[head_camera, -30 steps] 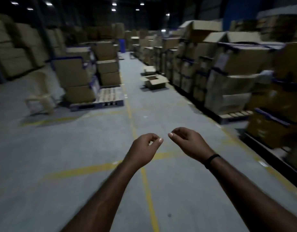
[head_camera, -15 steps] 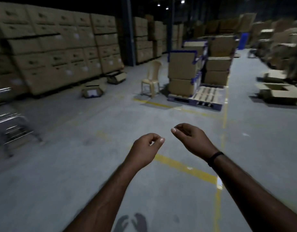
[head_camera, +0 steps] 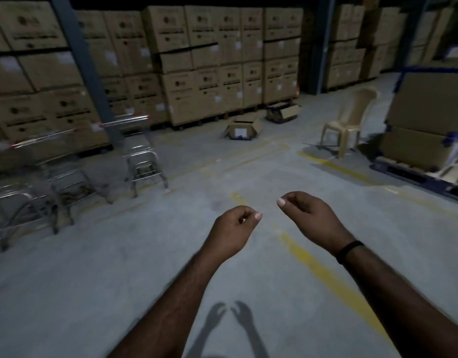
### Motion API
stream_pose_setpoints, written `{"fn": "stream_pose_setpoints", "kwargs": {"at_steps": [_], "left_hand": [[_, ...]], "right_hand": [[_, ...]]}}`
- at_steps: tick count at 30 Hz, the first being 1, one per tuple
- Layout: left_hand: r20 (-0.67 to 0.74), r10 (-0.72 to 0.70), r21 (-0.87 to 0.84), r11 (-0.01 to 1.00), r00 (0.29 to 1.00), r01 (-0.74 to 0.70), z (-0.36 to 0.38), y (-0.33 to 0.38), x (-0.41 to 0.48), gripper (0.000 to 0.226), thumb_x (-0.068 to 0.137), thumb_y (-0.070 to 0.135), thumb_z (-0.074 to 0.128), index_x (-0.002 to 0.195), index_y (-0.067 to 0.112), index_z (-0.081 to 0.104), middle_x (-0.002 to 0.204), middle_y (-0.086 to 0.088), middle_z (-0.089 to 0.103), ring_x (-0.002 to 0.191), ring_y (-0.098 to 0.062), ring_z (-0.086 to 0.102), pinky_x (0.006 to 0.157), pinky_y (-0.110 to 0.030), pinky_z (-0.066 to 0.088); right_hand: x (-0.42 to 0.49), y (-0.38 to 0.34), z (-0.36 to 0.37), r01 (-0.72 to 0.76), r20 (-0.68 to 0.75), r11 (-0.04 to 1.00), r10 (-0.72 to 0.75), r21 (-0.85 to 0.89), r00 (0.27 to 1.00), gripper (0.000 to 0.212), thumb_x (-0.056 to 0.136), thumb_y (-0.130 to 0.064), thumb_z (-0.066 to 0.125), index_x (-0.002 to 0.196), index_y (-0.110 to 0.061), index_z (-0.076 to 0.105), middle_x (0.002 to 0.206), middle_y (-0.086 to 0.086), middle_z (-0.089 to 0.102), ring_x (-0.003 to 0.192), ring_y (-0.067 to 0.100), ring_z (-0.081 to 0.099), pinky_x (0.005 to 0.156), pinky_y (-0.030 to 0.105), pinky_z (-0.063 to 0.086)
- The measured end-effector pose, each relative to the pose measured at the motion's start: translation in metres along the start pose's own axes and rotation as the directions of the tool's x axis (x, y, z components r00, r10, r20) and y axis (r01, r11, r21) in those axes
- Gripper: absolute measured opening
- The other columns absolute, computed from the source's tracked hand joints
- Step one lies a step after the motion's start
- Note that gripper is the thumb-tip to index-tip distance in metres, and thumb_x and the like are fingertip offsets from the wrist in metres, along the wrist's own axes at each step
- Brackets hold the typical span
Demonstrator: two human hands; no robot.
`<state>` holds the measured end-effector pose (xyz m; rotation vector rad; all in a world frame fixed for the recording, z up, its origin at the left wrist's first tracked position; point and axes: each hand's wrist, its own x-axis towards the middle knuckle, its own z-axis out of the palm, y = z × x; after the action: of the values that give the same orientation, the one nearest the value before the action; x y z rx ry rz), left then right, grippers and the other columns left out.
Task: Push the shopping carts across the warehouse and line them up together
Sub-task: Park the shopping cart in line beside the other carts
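At the far left you have the carts (head_camera: 55, 177): blurred metal frames standing on the floor (head_camera: 119, 267) in front of the stacked boxes (head_camera: 197, 60), well apart from both of your hands. The nearer ones sit low at the left edge; one more (head_camera: 140, 151) stands just right of them, beside a slanting dark post (head_camera: 80, 60). How many there are, you cannot tell through the blur.

Further right, two opened cartons (head_camera: 244, 129) lie on the floor at the foot of the box wall.

Your left hand (head_camera: 233, 231) hangs in mid-air over the concrete, fingers curled loosely toward the thumb, holding nothing. Your right hand (head_camera: 310, 215) is just beside it, curled the same way and also empty, with a dark band (head_camera: 348, 250) at the wrist. A yellow line (head_camera: 326, 275) runs under your right forearm.

To the right stands a tan chair (head_camera: 349, 122), and past it a pallet (head_camera: 416, 174) loaded with boxes at the frame's edge.
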<state>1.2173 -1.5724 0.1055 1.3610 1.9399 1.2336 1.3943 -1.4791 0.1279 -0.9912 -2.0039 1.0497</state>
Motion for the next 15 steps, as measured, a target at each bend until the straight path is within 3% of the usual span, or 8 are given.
{"fn": "stream_pose_setpoints", "kwargs": {"at_steps": [5, 10, 15], "left_hand": [[-0.11, -0.054, 0.004, 0.998, 0.992, 0.055, -0.053, -0.041, 0.046, 0.017, 0.095, 0.045, 0.061, 0.092, 0.03, 0.069, 0.093, 0.012, 0.07, 0.086, -0.001, 0.063, 0.074, -0.017, 0.046], [-0.209, -0.078, -0.011, 0.997, 0.975, 0.077, -0.119, -0.093, 0.116, 0.018, 0.095, 0.043, 0.061, 0.094, 0.028, 0.07, 0.095, 0.009, 0.071, 0.087, -0.005, 0.063, 0.076, -0.021, 0.049], [-0.27, -0.121, -0.045, 0.993, 0.955, 0.113, -0.194, -0.151, 0.196, 0.019, 0.095, 0.042, 0.062, 0.096, 0.026, 0.071, 0.095, 0.01, 0.072, 0.089, -0.005, 0.065, 0.078, -0.02, 0.048]], "right_hand": [[0.077, -0.009, 0.064, 0.051, 0.131, 0.998, -0.056, 0.042, 0.99, 0.022, 0.092, -0.049, 0.063, 0.094, -0.028, 0.069, 0.092, -0.009, 0.072, 0.085, 0.005, 0.065, 0.073, 0.022, 0.046], [0.171, -0.023, 0.141, 0.103, 0.196, 0.994, -0.11, 0.044, 0.974, 0.021, 0.093, -0.047, 0.063, 0.099, -0.027, 0.07, 0.097, -0.01, 0.072, 0.093, 0.003, 0.066, 0.082, 0.023, 0.05], [0.266, -0.04, 0.228, 0.104, 0.241, 0.993, -0.116, 0.063, 0.964, 0.019, 0.093, -0.046, 0.064, 0.096, -0.028, 0.069, 0.093, -0.008, 0.073, 0.09, 0.008, 0.067, 0.077, 0.022, 0.051]]}}
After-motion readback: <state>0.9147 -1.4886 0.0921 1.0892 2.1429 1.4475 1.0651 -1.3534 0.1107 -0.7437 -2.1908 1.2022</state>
